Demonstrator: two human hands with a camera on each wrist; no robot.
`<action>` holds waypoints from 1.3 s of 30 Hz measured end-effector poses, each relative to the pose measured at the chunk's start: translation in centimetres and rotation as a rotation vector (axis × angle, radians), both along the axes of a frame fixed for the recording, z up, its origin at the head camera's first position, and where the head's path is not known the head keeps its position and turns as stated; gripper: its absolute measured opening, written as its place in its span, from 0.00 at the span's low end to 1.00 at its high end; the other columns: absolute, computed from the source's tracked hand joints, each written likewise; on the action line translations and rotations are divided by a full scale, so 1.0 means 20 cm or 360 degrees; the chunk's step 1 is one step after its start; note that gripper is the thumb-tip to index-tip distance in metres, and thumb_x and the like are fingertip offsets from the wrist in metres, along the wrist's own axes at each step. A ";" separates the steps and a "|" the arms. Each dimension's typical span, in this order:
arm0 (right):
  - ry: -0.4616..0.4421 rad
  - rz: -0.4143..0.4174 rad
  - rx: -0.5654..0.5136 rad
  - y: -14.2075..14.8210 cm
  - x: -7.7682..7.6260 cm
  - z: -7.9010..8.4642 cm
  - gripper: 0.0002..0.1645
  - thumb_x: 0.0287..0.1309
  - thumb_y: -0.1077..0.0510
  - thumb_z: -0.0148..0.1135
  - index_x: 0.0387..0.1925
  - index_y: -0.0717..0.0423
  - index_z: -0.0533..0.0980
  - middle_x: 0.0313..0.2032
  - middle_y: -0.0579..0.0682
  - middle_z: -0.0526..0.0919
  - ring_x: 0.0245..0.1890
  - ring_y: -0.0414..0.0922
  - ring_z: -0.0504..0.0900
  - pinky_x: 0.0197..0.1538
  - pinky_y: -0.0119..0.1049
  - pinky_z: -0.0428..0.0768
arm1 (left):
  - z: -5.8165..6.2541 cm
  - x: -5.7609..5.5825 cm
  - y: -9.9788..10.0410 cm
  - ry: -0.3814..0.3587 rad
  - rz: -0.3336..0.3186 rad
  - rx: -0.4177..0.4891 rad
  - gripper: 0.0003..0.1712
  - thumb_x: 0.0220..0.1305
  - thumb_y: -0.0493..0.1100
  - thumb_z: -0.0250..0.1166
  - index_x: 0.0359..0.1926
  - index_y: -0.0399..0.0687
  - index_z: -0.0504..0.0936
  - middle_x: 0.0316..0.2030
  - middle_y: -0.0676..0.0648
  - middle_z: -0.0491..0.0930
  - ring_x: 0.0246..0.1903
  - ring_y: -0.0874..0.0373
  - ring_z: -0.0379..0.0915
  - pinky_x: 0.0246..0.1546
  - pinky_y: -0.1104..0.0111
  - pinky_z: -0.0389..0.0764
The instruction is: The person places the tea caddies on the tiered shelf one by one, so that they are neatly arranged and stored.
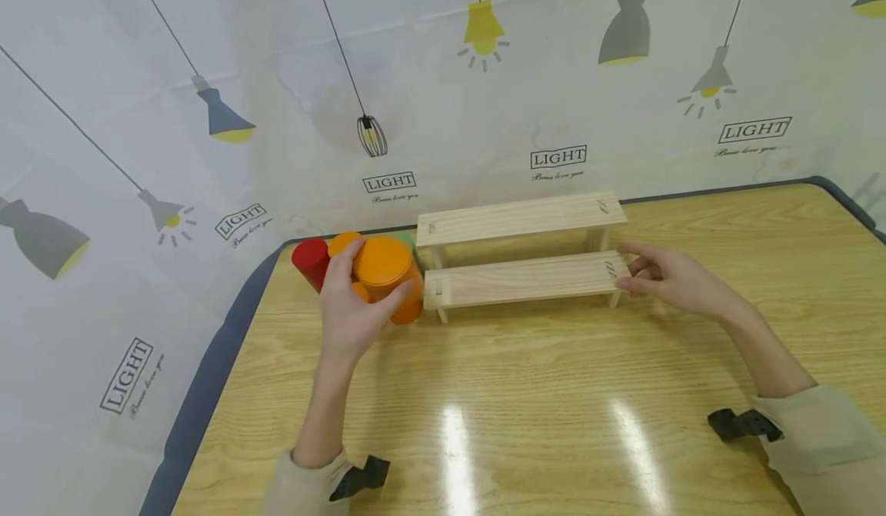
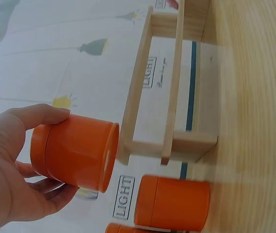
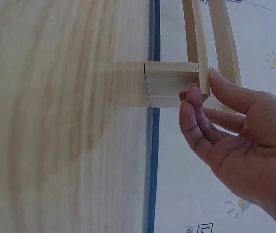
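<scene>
My left hand point(image 1: 346, 316) grips an orange canister point(image 1: 384, 261) round its upper part, thumb on one side and fingers on the other. In the left wrist view this canister point(image 2: 79, 150) is clear of the table, above another orange canister point(image 2: 174, 203) that stands there. To the right is a two-tier wooden step rack point(image 1: 522, 279) on short legs. My right hand point(image 1: 667, 279) pinches the right end of its lower board between thumb and fingers, as the right wrist view shows at the board's end point(image 3: 203, 73).
A red canister point(image 1: 310, 261), another orange one point(image 1: 344, 241) and a green one point(image 1: 407, 241) cluster at the table's back left, partly hidden by my left hand and the held canister. A lamp-printed sheet point(image 1: 471, 108) hangs behind the wooden table point(image 1: 526, 393).
</scene>
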State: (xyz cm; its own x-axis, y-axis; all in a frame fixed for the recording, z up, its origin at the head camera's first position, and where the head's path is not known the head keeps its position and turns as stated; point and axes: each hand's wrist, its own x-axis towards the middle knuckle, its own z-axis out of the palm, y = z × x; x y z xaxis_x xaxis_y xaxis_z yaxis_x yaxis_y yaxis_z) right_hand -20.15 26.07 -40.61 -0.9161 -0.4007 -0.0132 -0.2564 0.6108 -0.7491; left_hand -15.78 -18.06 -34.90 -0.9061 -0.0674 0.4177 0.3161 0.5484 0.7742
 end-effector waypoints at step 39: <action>-0.0082 -0.0029 -0.0099 0.00 0.01 0.00 0.42 0.70 0.54 0.63 0.73 0.72 0.56 0.48 0.63 0.79 0.43 0.49 0.84 0.45 0.41 0.85 | -0.15 -0.14 0.80 -0.0238 -0.0436 0.0034 0.48 0.50 0.46 0.81 0.69 0.41 0.69 0.60 0.41 0.73 0.55 0.51 0.72 0.56 0.60 0.77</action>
State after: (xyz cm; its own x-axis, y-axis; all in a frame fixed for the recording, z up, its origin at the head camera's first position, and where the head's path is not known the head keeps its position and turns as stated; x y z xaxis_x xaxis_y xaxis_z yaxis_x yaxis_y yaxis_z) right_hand -19.99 25.97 -40.57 -0.9220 -0.3854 -0.0361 -0.2057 0.5668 -0.7978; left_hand -18.55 -2.00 -37.92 -0.9431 0.1803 0.2794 0.3314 0.4416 0.8338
